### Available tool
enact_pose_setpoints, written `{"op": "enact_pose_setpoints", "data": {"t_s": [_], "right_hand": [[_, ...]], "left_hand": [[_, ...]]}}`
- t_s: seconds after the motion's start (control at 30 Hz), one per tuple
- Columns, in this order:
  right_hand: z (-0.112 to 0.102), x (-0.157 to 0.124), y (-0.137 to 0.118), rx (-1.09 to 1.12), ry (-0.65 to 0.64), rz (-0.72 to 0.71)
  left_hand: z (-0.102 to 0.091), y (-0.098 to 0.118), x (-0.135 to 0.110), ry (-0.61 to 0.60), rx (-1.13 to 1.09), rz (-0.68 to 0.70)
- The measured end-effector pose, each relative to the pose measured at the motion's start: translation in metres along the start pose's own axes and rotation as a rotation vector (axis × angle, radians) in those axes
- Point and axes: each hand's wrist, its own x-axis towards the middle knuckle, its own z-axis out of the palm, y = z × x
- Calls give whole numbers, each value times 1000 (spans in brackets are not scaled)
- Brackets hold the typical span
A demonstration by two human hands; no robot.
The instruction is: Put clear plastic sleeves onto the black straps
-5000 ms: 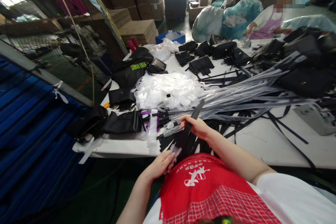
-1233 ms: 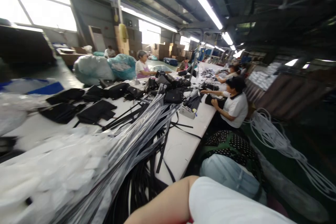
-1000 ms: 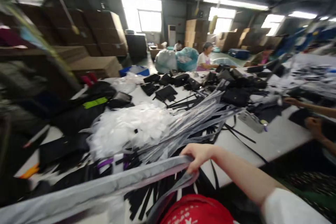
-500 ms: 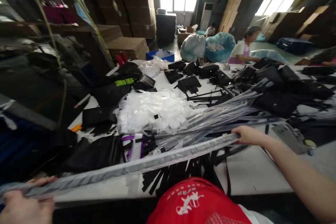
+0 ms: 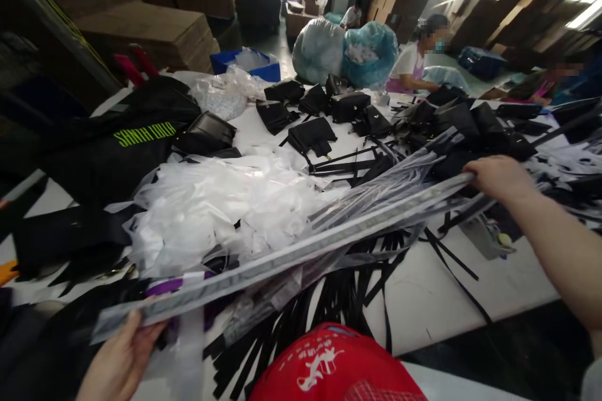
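A long strap in a clear plastic sleeve point(image 5: 301, 250) stretches slantwise across the white table point(image 5: 423, 301), from lower left to upper right. My left hand point(image 5: 120, 360) pinches its near end at the bottom left. My right hand point(image 5: 498, 177) is closed over its far end at the right, above a heap of sleeved straps point(image 5: 399, 182). Loose black straps point(image 5: 329, 307) lie under the held one, close to my red apron point(image 5: 333, 366).
A pile of empty white plastic sleeves point(image 5: 221, 207) lies mid-table. Black bags point(image 5: 329, 113) and a black bag with green lettering point(image 5: 136, 138) sit behind. A person point(image 5: 414, 62) sits at the far end beside big stuffed plastic sacks point(image 5: 348, 50). Cardboard boxes point(image 5: 155, 25) stand at the left.
My view swung from the room back down to the table. Both hands carried the sleeved strap forward over the table, the right hand going further right and away, the left hand moving in.
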Motion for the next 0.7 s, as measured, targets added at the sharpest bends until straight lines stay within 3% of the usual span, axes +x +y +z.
{"op": "enact_pose_setpoints", "data": {"t_s": [0.1, 0.2, 0.27, 0.37, 0.5, 0.6, 0.7], "right_hand": [[11, 43, 45, -10, 190, 144], [44, 74, 45, 71, 178, 373], [71, 79, 14, 142, 82, 424], [105, 59, -61, 249, -90, 193], [134, -5, -164, 369, -306, -270], [144, -61, -217, 441, -396, -373], [145, -110, -249, 519, -450, -384]], "left_hand": [[26, -42, 11, -251, -41, -115], [46, -79, 10, -331, -44, -205], [52, -100, 7, -324, 13, -221], [46, -123, -1, -311, 158, -174], [13, -140, -10, -273, 252, -132], [-12, -148, -17, -267, 317, -105], [-29, -155, -27, -296, 385, -82]]}}
